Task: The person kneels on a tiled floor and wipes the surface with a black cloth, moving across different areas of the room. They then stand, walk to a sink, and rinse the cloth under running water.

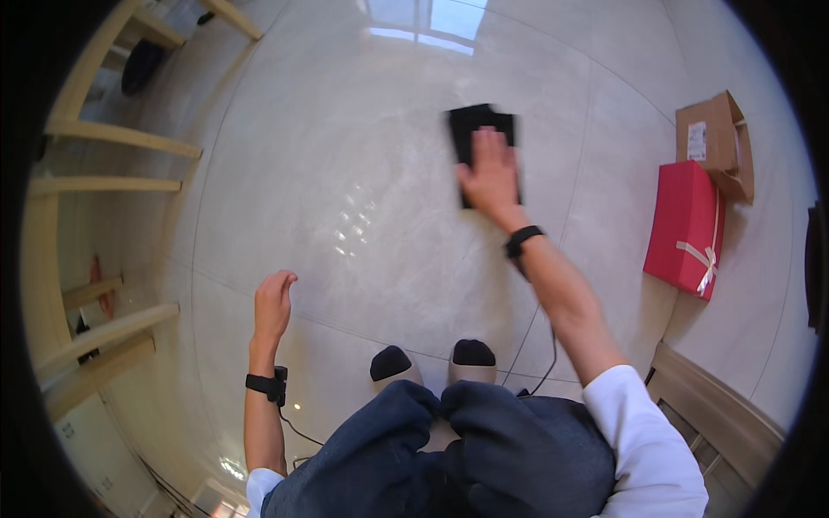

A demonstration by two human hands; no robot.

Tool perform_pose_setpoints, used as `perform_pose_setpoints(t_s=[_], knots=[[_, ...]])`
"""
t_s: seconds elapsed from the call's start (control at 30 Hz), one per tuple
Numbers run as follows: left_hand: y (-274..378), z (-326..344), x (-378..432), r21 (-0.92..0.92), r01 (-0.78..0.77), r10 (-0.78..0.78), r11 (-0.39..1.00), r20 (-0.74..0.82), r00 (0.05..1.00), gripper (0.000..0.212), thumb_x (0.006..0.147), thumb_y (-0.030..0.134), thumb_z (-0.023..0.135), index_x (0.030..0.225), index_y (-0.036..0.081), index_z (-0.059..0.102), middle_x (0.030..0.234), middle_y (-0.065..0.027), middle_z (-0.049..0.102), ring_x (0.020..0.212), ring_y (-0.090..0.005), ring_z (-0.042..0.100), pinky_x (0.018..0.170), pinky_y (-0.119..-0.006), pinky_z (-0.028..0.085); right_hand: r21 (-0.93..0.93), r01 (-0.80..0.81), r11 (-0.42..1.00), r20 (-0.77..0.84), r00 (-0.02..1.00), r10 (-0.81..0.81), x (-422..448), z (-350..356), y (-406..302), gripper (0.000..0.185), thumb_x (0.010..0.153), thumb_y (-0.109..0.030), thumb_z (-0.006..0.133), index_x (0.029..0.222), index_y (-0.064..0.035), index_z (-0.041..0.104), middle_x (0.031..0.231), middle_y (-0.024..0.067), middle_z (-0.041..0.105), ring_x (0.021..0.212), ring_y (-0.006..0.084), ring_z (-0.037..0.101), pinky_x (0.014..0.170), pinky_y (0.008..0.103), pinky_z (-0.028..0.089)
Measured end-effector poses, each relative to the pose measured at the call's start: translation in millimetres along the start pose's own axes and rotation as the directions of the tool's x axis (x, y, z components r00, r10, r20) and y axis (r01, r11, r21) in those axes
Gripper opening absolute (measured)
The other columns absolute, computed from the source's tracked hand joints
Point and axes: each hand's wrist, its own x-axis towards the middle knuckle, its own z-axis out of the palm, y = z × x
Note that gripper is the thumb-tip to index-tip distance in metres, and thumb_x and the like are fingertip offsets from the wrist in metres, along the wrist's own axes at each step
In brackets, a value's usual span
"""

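My right hand (490,175) lies flat, palm down, over a black cloth (465,126), pressing it to the pale glossy tile floor (401,220). The hand and the cloth's edges are slightly blurred, and the cloth's middle is hidden under the palm. My left hand (272,303) hangs at the left over the floor, its fingers curled inward. Nothing shows in it, though its palm side is turned away from view. Each wrist wears a black strap, with a thin cable running back from it.
A red gift box (677,223) with a pale ribbon bow and an opened cardboard box (706,133) stand at the right wall. Wooden chair legs (123,139) line the left. My shoes (473,370) are below, and a wooden panel (712,405) is at lower right.
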Motion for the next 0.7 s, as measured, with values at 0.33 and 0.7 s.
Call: perform_pose_setpoints(t_s=[0.33, 0.7], knots=[[15.2, 31.2, 49.3, 0.013, -0.068, 0.068, 0.998, -0.005, 0.998, 0.009, 0.092, 0.0, 0.055, 0.096, 0.002, 0.063, 0.083, -0.0131, 0.054, 0.077, -0.0309, 0.057, 0.069, -0.037, 0.046, -0.246, -0.765, 0.595, -0.036, 0.621, 0.783, -119.2, -61.7, 230.3, 0.079, 0.096, -0.053, 0.039, 0.153, -0.0043, 0.016, 0.161, 0.0109, 0.013, 0.149, 0.0288, 0.012, 0.115, 0.0585, 0.012], [-9.6, 9.5, 38.7, -0.095, 0.018, -0.021, 0.995, -0.035, 0.999, 0.014, 0.085, -0.007, 0.059, 0.093, 0.001, 0.068, 0.076, -0.0096, 0.059, 0.065, -0.0222, 0.055, 0.06, -0.029, 0.043, -0.199, -0.231, 0.952, -0.113, 0.971, 0.212, 57.0, 22.3, 16.5, 0.075, 0.087, -0.043, 0.054, 0.143, 0.0038, 0.037, 0.154, 0.0219, 0.029, 0.142, 0.0387, 0.027, 0.109, 0.064, 0.022]])
